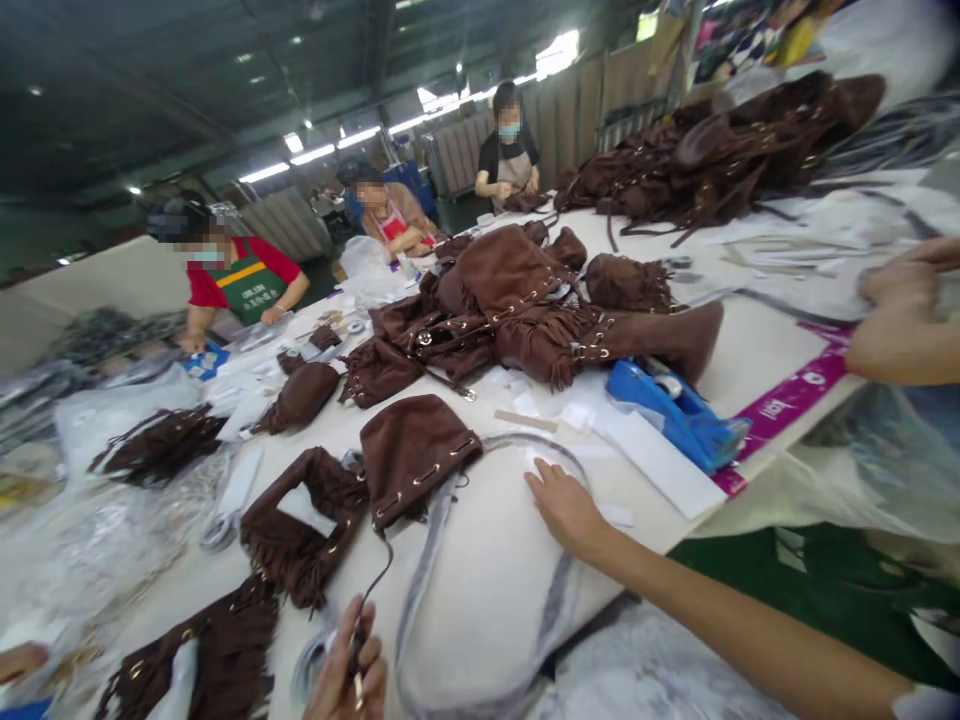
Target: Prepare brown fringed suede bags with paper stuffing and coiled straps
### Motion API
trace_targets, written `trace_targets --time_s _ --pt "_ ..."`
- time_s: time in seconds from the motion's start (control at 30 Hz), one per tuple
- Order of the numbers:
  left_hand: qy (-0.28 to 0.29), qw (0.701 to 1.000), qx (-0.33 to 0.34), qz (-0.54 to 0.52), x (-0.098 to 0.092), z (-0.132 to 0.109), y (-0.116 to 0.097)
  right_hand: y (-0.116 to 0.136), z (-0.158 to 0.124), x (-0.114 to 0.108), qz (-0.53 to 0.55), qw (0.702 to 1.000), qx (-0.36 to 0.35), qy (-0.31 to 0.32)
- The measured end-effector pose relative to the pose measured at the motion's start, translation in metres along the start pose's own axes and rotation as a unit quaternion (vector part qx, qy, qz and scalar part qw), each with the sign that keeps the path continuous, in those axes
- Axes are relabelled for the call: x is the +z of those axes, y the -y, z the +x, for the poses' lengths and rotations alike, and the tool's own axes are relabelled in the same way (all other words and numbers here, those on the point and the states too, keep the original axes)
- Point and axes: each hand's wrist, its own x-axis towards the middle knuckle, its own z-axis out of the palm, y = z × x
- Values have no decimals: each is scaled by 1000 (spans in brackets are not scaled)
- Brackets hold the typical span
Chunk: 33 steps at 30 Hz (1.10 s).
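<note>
My right hand (564, 507) lies flat with fingers stretched on a white fabric bag with a grey drawstring (487, 570) spread on the table. My left hand (349, 672) is closed in a pinch on a thin dark cord (379, 572) that runs up to a brown suede fringed bag (412, 450) resting on the white bag's upper edge. Another brown fringed bag (296, 530) lies just left of it.
A blue tape dispenser (679, 410) and white paper sheets (645, 455) sit right of my hand. Piles of brown fringed bags (517, 300) fill the table's middle and far right (735, 150). Three people (240, 280) work across the table; another person's hand (904, 295) enters at right.
</note>
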Motion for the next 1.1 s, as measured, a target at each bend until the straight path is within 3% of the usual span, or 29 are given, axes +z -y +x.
trace_targets --time_s 0.13,0.23,0.3,0.37,0.47,0.53,0.6,0.67,0.77,0.83,0.97,1.03,1.1 --pt "48 997 44 -37 52 -25 25 37 27 9 70 987 -143 30" --pt "69 995 60 -37 63 -22 35 62 47 -3 113 974 -192 41" --pt "60 994 81 -28 62 -19 39 75 45 -17 196 956 -211 51" --pt "52 994 95 -21 62 -18 42 88 31 -30 342 905 -229 107" --pt "51 994 100 -21 67 -16 44 112 1 -35 529 792 -209 219" --pt "50 993 106 -27 70 -15 46 124 -12 -29 585 759 -162 236" --pt "46 992 112 -37 71 -16 48 129 -18 -22 590 766 -133 218" --pt "26 993 110 -44 68 -18 49 128 -19 -17 549 802 -143 189" --pt "-9 996 80 -43 58 -20 50 122 -19 -17 435 866 -208 134" --pt "3 998 48 -31 52 -18 48 120 -21 -19 356 886 -274 111" --pt "28 1000 -6 13 42 -7 39 125 -20 -22 242 871 -421 69" --pt "24 999 -24 27 41 1 36 129 -14 -24 241 861 -443 63" --pt "32 999 -33 26 42 5 37 130 -9 -27 263 867 -417 72"
